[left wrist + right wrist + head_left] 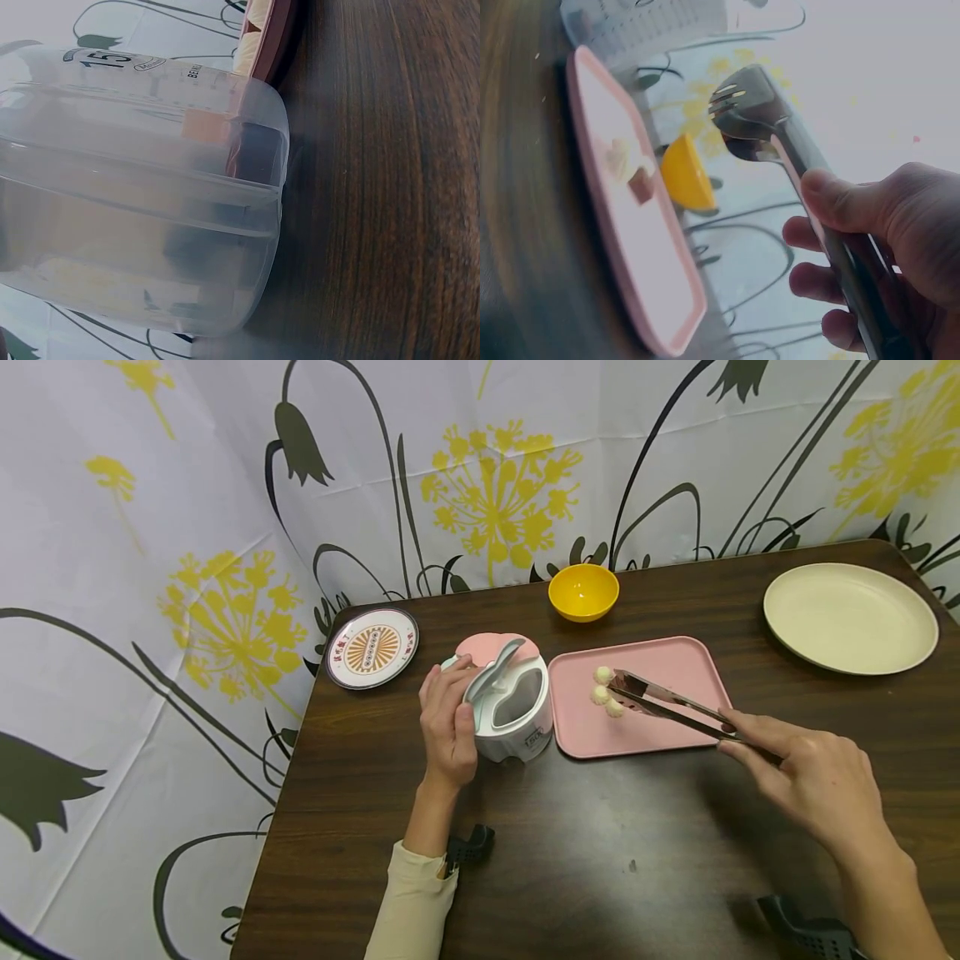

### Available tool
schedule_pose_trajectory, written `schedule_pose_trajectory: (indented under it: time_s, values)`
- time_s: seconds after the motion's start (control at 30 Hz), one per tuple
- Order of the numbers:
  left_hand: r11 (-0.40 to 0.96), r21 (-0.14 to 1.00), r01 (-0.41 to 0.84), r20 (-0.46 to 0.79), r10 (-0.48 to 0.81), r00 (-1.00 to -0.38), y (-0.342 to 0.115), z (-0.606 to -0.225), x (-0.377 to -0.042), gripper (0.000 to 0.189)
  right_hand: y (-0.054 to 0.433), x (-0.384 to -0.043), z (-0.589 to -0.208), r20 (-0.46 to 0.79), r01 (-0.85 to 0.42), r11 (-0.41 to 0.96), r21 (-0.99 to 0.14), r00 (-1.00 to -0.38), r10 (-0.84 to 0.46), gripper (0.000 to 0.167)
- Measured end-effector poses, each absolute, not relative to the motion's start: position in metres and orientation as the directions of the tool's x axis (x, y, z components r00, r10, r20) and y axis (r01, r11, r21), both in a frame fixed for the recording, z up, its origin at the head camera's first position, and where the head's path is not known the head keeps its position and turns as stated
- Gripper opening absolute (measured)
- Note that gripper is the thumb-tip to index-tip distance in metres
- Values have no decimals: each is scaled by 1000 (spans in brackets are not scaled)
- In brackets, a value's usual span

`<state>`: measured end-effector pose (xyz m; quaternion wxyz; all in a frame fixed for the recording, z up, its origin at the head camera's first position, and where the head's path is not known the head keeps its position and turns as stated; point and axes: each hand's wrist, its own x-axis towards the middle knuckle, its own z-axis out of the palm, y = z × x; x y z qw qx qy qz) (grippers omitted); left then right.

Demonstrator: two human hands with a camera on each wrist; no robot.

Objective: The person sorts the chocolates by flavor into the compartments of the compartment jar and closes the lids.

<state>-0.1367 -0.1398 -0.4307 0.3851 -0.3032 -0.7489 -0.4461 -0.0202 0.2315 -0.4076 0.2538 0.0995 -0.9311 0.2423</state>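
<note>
My left hand (pixel 447 718) grips the side of a clear plastic storage jar (pixel 517 739), its thumb at the raised grey flap (pixel 492 672) of the lid. The lid has a pink part behind and an opening facing up. In the left wrist view the jar's wall (pixel 142 172) fills much of the picture. My right hand (pixel 817 777) holds metal tongs (pixel 675 706) over a pink tray (pixel 637 739). Pale ball-like pieces (pixel 601 694) lie on the tray by the tong tips. In the right wrist view a brown piece (pixel 641 184) shows beside them.
A yellow bowl (pixel 583 593) stands behind the tray. To the left is a round printed plate (pixel 372 649), and at the far right a large cream plate (pixel 851 618). A flower-patterned cloth (pixel 495 502) hangs behind the dark wooden table (pixel 570 860).
</note>
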Motion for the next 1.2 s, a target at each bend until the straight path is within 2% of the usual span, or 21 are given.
schedule_pose_trajectory:
  time_s: [0.1, 0.23, 0.37, 0.57, 0.77, 1.0, 1.2]
  values:
    - [417, 432, 799, 849, 110, -517, -140, -430, -137, 47, 226, -21, -400, 588, -376, 846, -377, -804, -96, 49]
    - [415, 431, 801, 850, 111, -515, -140, -430, -137, 46, 214, -24, -391, 653, -442, 819, -365, -749, -113, 37]
    - [413, 432, 801, 849, 112, -516, -140, -431, -137, 46, 198, -27, -384, 706, -490, 797, -355, -699, -115, 51]
    - [411, 435, 801, 847, 114, -519, -141, -431, -138, 46, 175, -32, -378, 737, -539, 772, -337, -661, -140, 49]
    - [411, 435, 801, 846, 117, -520, -140, -431, -138, 46, 159, -37, -377, 729, -563, 752, -342, -664, -166, 47]
    - [413, 436, 800, 846, 115, -520, -140, -431, -138, 46, 148, -41, -378, 674, -576, 732, -364, -705, -219, 47]
    - [416, 435, 799, 848, 111, -519, -141, -431, -137, 46, 146, -43, -381, 638, -573, 726, -380, -731, -242, 41]
